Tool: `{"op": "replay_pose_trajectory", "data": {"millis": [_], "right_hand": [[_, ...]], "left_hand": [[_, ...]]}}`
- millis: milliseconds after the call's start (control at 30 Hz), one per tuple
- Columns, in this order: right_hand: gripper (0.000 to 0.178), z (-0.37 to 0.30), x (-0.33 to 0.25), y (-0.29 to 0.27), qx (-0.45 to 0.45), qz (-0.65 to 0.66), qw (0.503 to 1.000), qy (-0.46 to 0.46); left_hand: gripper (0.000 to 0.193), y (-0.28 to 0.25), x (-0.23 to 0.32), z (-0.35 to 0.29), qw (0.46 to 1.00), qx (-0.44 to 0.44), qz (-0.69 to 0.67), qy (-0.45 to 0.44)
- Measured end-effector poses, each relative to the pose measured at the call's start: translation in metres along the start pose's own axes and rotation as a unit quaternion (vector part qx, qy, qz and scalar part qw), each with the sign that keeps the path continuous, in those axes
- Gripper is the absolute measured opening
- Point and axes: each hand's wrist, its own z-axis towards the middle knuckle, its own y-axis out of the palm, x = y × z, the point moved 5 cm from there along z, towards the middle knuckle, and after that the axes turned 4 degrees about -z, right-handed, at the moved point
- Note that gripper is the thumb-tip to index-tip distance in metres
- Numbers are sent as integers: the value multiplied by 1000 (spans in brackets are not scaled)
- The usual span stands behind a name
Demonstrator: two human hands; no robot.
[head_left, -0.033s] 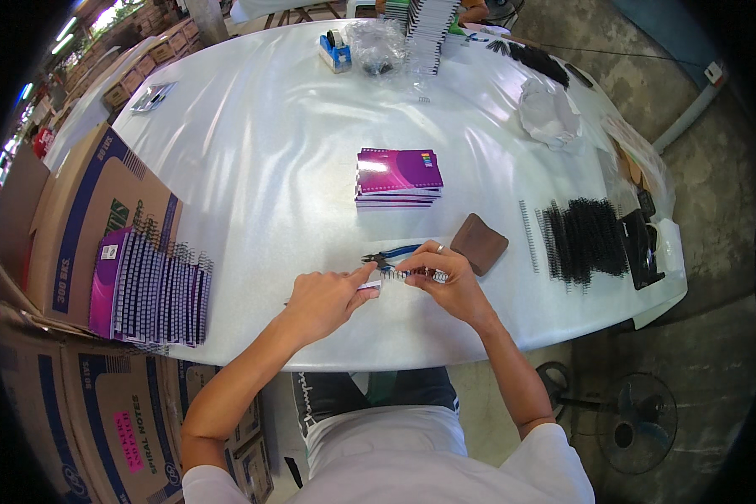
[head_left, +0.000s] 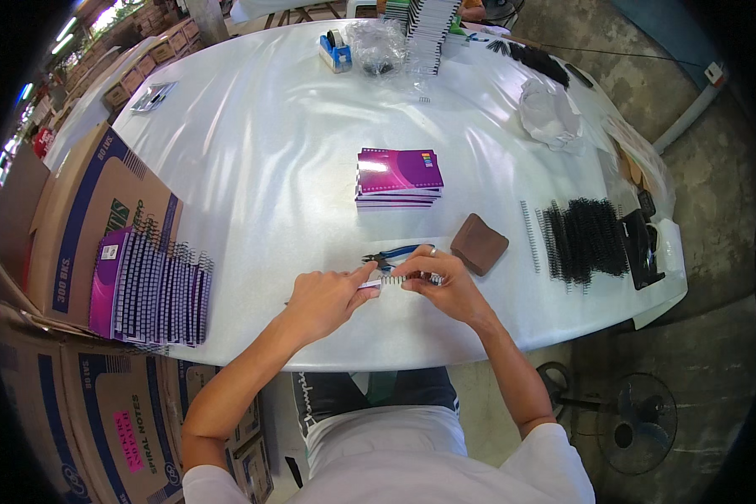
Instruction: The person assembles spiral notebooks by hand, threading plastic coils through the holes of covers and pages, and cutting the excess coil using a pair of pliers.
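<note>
A broad counter [head_left: 269,160] sheeted in glossy white spreads before a seated worker, with a large brown carton [head_left: 113,172] at its left edge, banded in blue, printed with block lettering and green characters; its contents are out of view. More cartons [head_left: 113,403] stand below, one bearing a bright pink label with dark lettering. Beside the upper carton stands a row of purple-covered notebooks [head_left: 155,286], dark coils jutting from their tops; at far right lies a dense heap of black coils [head_left: 584,241]. A short stack of glossy purple notebooks [head_left: 399,172], the top cover carrying small coloured blocks and a row of punched holes, sits mid-counter. A crumpled clear plastic bag [head_left: 376,42], something dark showing through, lies at the far side. At the near edge, the left hand [head_left: 332,301] pinches a thin, pale-edged item [head_left: 370,285], mostly hidden, while the right hand [head_left: 439,284] pinches a slim dark wire coil [head_left: 392,280], its loops bridging the gap between the hands, just below blue-handled pliers [head_left: 399,251].
</note>
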Motion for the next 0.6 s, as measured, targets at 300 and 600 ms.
{"op": "replay_pose_trajectory", "data": {"millis": [300, 600], "right_hand": [[26, 9, 8, 3, -80, 7, 997, -7], [28, 12, -10, 1, -133, -61, 985, -95]], "left_hand": [[47, -7, 2, 1, 999, -49, 2, 9], [49, 1, -8, 3, 998, -58, -2, 40]]}}
